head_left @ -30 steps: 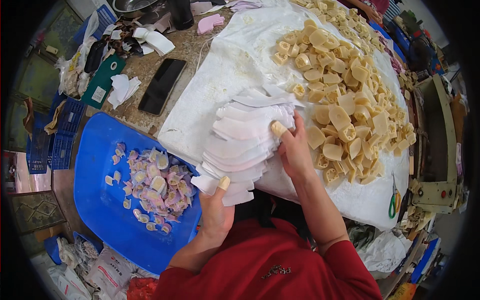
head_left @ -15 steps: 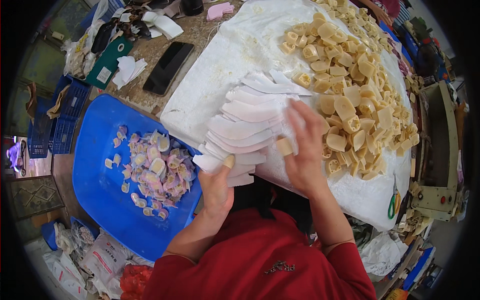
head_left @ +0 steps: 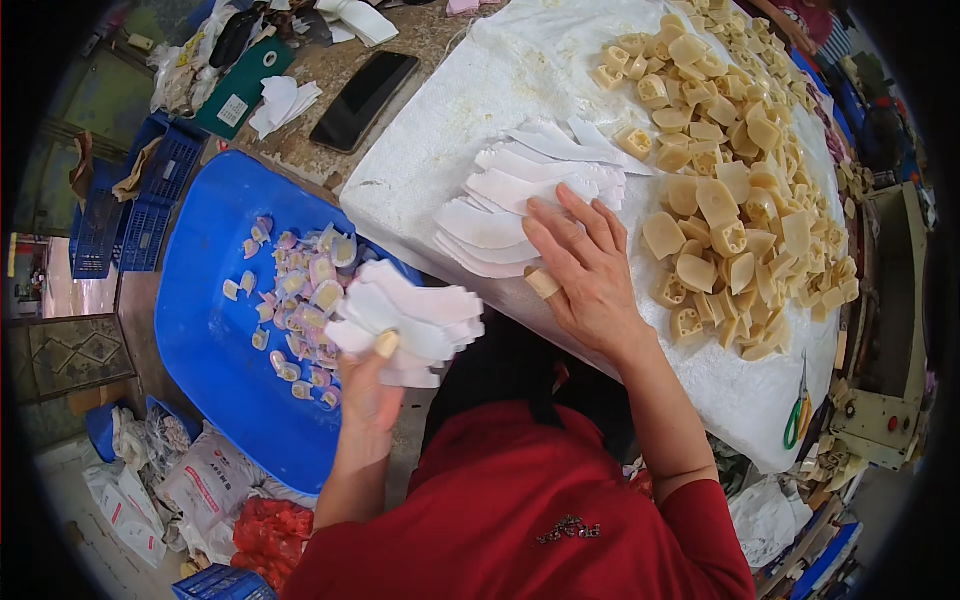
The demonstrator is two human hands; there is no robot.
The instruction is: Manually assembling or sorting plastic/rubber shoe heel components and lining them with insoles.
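Over the right edge of the blue tub [head_left: 205, 350], my left hand [head_left: 368, 395] grips a fanned bunch of thin white curved pieces [head_left: 410, 315], its thumb pressed on top. The material, paper or cloth, I cannot make out. On the white-covered table [head_left: 440, 110], more of the same white pieces [head_left: 530, 175] lie in an overlapping stack. My right hand [head_left: 590, 260] rests on that stack's right side, fingers stretched out, holding nothing. Both thumbs wear a pale beige cover. Inside the tub lies a heap of small pink, lilac and cream shell-like pieces [head_left: 310, 290].
A large heap of beige moulded pieces [head_left: 750, 220] covers the table's right side. Green-handled scissors [head_left: 797, 420] lie at its near right corner. Beyond the tub are a black phone [head_left: 365, 100], white scraps [head_left: 283, 105] and blue crates [head_left: 150, 190]. Another person's arm [head_left: 785, 22] shows at far right.
My left hand has moved left and down, carrying part of the white stack away toward the tub. My right hand has settled flat on the pieces left on the table. The view shifted slightly.
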